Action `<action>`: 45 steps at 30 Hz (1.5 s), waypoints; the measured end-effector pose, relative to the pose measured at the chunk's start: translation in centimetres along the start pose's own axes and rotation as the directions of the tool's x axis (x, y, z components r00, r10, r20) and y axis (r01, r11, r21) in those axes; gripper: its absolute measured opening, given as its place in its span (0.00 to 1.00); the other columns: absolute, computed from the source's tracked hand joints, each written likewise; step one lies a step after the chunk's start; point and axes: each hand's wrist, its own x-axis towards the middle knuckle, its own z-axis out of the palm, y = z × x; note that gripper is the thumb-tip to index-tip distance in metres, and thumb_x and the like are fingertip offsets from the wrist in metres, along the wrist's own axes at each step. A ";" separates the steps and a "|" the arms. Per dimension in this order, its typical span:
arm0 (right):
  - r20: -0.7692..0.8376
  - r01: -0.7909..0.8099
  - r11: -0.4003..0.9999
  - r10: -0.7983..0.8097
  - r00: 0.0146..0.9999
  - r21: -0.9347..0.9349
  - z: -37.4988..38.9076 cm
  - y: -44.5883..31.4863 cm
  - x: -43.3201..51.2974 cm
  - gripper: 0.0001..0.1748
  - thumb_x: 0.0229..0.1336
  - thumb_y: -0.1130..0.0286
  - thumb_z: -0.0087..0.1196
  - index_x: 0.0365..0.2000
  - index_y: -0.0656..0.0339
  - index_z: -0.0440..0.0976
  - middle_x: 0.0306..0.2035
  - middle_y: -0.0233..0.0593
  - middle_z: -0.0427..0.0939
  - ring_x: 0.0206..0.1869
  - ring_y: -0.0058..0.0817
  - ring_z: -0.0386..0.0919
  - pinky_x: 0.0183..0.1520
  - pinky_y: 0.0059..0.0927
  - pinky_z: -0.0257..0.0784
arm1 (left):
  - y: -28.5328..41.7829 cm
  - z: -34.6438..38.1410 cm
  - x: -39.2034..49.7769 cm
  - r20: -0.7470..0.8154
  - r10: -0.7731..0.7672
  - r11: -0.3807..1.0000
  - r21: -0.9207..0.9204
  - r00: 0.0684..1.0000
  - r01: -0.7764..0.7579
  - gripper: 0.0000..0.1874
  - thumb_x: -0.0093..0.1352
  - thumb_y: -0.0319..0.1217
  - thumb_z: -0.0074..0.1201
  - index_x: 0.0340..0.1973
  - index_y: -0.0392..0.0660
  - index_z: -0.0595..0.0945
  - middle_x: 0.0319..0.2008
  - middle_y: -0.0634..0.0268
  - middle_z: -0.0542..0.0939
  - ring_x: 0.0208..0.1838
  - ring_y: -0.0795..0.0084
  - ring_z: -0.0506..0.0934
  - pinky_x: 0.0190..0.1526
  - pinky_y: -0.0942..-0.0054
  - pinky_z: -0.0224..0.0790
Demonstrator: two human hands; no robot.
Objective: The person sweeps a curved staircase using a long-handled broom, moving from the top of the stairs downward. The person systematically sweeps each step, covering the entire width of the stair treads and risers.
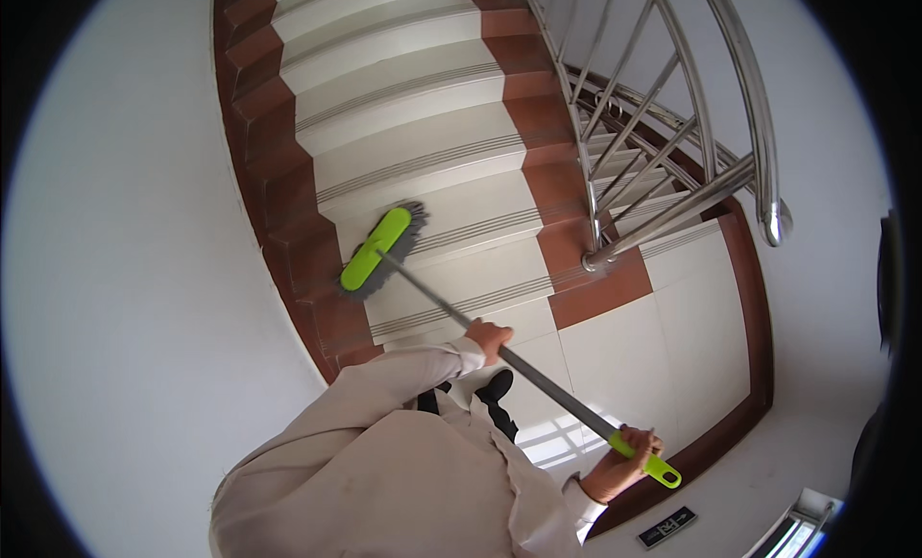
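A broom point(376, 250) with a lime-green head and grey bristles lies across the lower tiled stairs point(461, 205), near their red-brown left border. Its grey pole runs diagonally down to the right. My left hand point(490, 340) is closed around the middle of the pole. Close to the lime-green end grip, my right hand point(625, 463) holds the upper part of the handle. The bristles partly hide the edge of a stair.
A stainless steel railing point(691, 198) stands right of the stairs, with another flight beyond it. White walls point(144, 270) flank both sides. A black shoe point(495, 385) rests on the tiled landing point(619, 356). An exit sign point(667, 527) is low on the right wall.
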 end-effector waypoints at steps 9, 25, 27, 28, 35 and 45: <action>0.086 0.103 0.994 -0.105 0.991 0.019 3.8 -0.7 1.6 0.13 0.63 0.74 0.51 0.27 0.55 0.58 0.18 0.29 0.56 0.22 0.19 0.56 0.33 0.26 0.65 | 0.5 0.6 -0.2 -0.382 0.085 0.991 -0.068 0.920 -0.119 0.09 0.54 0.26 0.55 0.25 0.51 0.71 0.22 0.65 0.74 0.34 0.55 0.74 0.42 0.56 0.61; 0.266 -0.158 0.982 0.179 0.947 -0.099 6.2 3.8 -0.7 0.08 0.59 0.73 0.56 0.32 0.61 0.67 0.28 0.37 0.71 0.34 0.28 0.74 0.43 0.32 0.71 | -9.0 0.4 -3.3 -0.438 0.012 0.997 -0.059 0.899 -0.043 0.11 0.49 0.26 0.57 0.25 0.52 0.73 0.16 0.61 0.75 0.23 0.50 0.75 0.24 0.54 0.63; 0.116 -0.078 0.993 0.089 0.989 -0.092 4.6 1.6 0.3 0.08 0.60 0.72 0.55 0.32 0.61 0.67 0.27 0.37 0.71 0.33 0.28 0.73 0.41 0.32 0.72 | -4.9 1.5 -1.4 -0.459 0.069 0.991 -0.068 0.885 -0.113 0.12 0.48 0.27 0.58 0.26 0.52 0.72 0.16 0.62 0.74 0.23 0.50 0.76 0.25 0.54 0.64; 0.021 -0.020 0.994 0.023 1.000 -0.107 4.0 0.3 0.7 0.07 0.60 0.72 0.54 0.33 0.61 0.66 0.26 0.37 0.70 0.33 0.28 0.72 0.41 0.33 0.71 | -2.7 1.9 0.0 -0.450 0.117 0.986 -0.052 0.885 -0.156 0.13 0.47 0.27 0.58 0.26 0.52 0.72 0.16 0.63 0.74 0.23 0.51 0.76 0.25 0.54 0.64; -0.132 0.285 0.957 -0.289 0.948 -0.049 0.6 -3.7 2.3 0.12 0.61 0.73 0.53 0.29 0.55 0.60 0.18 0.31 0.60 0.24 0.22 0.62 0.40 0.30 0.65 | 6.9 0.6 2.9 -0.210 0.200 0.964 -0.130 0.957 -0.230 0.10 0.53 0.24 0.58 0.25 0.51 0.72 0.16 0.65 0.74 0.30 0.54 0.76 0.41 0.56 0.63; -0.073 0.067 0.998 -0.068 0.995 -0.023 1.5 -0.6 1.1 0.09 0.62 0.72 0.53 0.30 0.58 0.62 0.20 0.32 0.63 0.26 0.24 0.64 0.39 0.31 0.65 | 1.6 1.8 1.6 -0.215 0.096 0.992 -0.055 0.972 -0.110 0.13 0.49 0.22 0.57 0.27 0.51 0.72 0.18 0.65 0.75 0.29 0.52 0.76 0.35 0.55 0.62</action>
